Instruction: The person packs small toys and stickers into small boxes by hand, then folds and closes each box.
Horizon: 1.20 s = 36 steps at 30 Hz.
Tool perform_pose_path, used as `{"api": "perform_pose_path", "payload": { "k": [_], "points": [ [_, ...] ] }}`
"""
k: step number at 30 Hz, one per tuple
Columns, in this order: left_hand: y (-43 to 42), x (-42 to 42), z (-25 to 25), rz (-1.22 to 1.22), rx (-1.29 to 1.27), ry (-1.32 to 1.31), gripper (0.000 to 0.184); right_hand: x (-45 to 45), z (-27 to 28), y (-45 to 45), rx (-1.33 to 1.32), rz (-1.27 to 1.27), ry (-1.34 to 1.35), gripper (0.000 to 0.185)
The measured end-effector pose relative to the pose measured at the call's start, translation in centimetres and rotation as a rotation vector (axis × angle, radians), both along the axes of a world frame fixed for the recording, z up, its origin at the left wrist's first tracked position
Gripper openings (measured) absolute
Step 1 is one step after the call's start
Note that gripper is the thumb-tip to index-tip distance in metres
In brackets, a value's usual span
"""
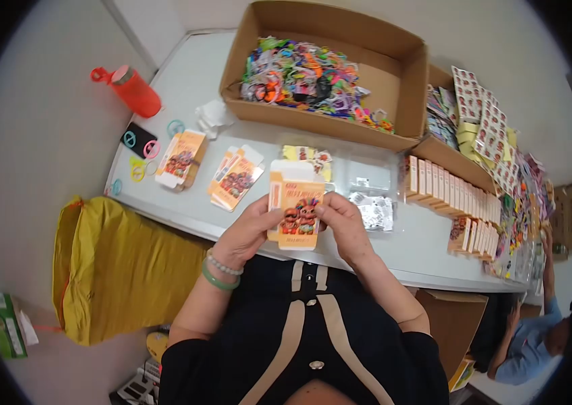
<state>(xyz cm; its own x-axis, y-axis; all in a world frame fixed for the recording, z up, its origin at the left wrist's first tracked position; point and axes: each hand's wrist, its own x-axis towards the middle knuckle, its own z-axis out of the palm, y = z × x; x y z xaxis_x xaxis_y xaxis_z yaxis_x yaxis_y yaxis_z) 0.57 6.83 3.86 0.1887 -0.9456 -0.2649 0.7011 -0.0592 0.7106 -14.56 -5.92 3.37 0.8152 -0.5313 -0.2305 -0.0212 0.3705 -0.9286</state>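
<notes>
An orange printed carton [297, 214] with a raised pale top flap is held upright between both hands, close to the table's front edge. My left hand [257, 226] grips its left side, thumb on the front. On its right side my right hand [341, 221] pinches the edge, thumb across the printed face. Several similar cartons [235, 181] lie fanned out just left of the held one, and a thicker stack [181, 160] lies farther left. Behind the held carton are yellow sticker sheets [307, 154]. A clear tray [372, 210] with silvery packets lies to the right.
A cardboard box [326, 118] of colorful bands stands at the back. Rows of cartons [445, 182] stand right, beside sticker sheets [482, 115]. A red bottle [135, 92] and phone [140, 140] are left. A yellow bag [120, 270] hangs below. Another person [536, 344] is at far right.
</notes>
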Motion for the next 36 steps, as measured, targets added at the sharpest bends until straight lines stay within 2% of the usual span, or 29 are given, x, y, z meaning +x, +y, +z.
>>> {"api": "perform_pose_path", "payload": {
  "k": [1,3,4,6,7,9,10,11,13,14,15,17,18,20,21,23,24,26,27,29,30,31,33,35,36],
  "points": [
    [0.0,0.2,-0.5,-0.027,-0.013,0.001,0.05,-0.3,0.0,0.1,-0.013,-0.027,0.001,0.015],
    [-0.3,-0.2,-1.7,-0.164,-0.217,0.396,0.058,-0.6,0.1,1.0,-0.063,-0.022,0.044,0.016],
    [-0.5,-0.8,-2.2,-0.219,-0.226,0.401,0.058,-1.1,-0.1,1.0,-0.258,-0.012,0.066,0.017],
    [-0.8,-1.8,-3.0,-0.127,-0.127,0.458,0.066,-1.4,-0.5,0.7,-0.661,-0.08,0.118,0.018],
    [-1.1,-1.9,-3.3,-0.166,-0.123,0.457,0.066,-1.8,-0.4,0.4,-0.664,-0.118,0.128,0.018],
    [-1.5,-1.7,-3.7,-0.181,-0.097,0.4,0.07,-2.3,-0.1,-0.1,-1.095,-0.249,0.167,0.013],
    [-1.6,-1.5,-3.8,-0.216,-0.042,0.369,0.072,-2.4,-0.1,-0.1,-1.204,-0.327,0.142,0.025],
    [-1.8,-1.6,-3.6,-0.218,-0.037,0.364,0.072,-2.4,0.2,-0.2,-1.199,-0.333,0.139,0.025],
    [-2.3,-2.2,-2.3,-0.291,0.003,0.221,0.073,-2.4,1.1,-0.6,-1.485,-0.308,0.043,0.04],
    [-2.9,-2.9,-1.0,-0.302,0.016,0.077,0.076,-2.7,0.7,-0.4,-1.409,-0.212,0.096,0.045],
    [-3.2,-3.2,-0.8,-0.309,0.021,0.072,0.076,-2.8,0.6,-0.5,-1.404,-0.222,0.097,0.045],
    [-3.2,-3.8,-0.7,-0.302,0.049,0.004,0.08,-3.0,0.4,-0.5,-1.19,-0.174,0.05,0.033],
    [-3.3,-3.7,-0.8,-0.289,0.068,0.001,0.08,-3.1,0.3,-0.8,-1.171,-0.166,0.039,0.033],
    [-3.5,-2.9,-1.2,-0.508,0.083,-0.067,0.085,-3.9,0.2,-1.9,-0.929,-0.098,-0.035,0.019],
    [-3.7,-3.1,-1.0,-0.52,0.099,-0.128,0.085,-4.4,0.7,-2.6,-0.825,-0.002,-0.033,0.015],
    [-3.7,-3.3,-1.3,-0.531,0.036,-0.185,0.083,-5.3,2.0,-3.6,-0.872,0.193,0.052,0.014],
    [-3.7,-3.2,-1.3,-0.51,0.057,-0.181,0.083,-5.6,2.1,-3.7,-0.855,0.214,0.039,0.014],
    [-3.9,-3.1,-0.7,-0.627,0.078,-0.135,0.07,-6.0,2.3,-4.2,-0.861,0.401,0.024,0.022],
    [-4.0,-3.5,-0.6,-0.621,0.078,-0.138,0.07,-6.3,2.3,-4.6,-0.864,0.406,0.018,0.022],
    [-4.0,-4.2,-0.5,-0.582,-0.06,0.071,0.064,-6.7,2.3,-4.9,-0.258,0.53,-0.187,0.032],
    [-4.0,-4.1,-0.2,-0.567,-0.057,0.07,0.074,-6.4,2.4,-4.4,-0.261,0.53,-0.186,0.032],
    [-3.9,-4.1,-0.6,-0.564,-0.062,0.069,0.074,-5.9,2.5,-3.6,-0.062,0.23,-0.308,0.033],
    [-3.7,-3.9,-2.1,-0.525,-0.117,0.403,0.086,-5.6,2.6,-3.1,0.134,-0.067,-0.422,0.034],
    [-3.3,-3.7,-2.6,-0.55,-0.171,0.387,0.092,-6.0,2.7,-3.2,-0.113,0.235,-0.121,0.043],
    [-3.2,-3.8,-2.7,-0.569,-0.217,0.368,0.094,-5.9,2.4,-2.9,0.067,0.256,-0.088,0.047]
  ]
}}
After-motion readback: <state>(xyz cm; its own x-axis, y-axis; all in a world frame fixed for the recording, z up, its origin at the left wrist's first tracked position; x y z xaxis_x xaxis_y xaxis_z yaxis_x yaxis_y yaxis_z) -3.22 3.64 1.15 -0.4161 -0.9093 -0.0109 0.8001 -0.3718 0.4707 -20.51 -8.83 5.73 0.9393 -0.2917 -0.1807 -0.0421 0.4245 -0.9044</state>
